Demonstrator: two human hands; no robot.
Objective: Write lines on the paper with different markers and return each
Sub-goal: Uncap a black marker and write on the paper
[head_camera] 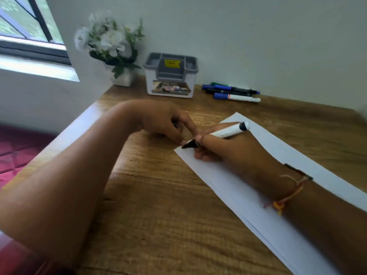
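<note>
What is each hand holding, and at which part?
The right hand holds a white marker low on its barrel, near the black tip. The left hand rests by the paper's corner; whether it holds anything cannot be told.

Marker [224,132] tip hidden behind left hand's fingertip [183,140], paper [248,197] partly under right forearm and cut off near right, organizer box [170,76] label blurred, far green marker [215,83] mostly hidden
</note>
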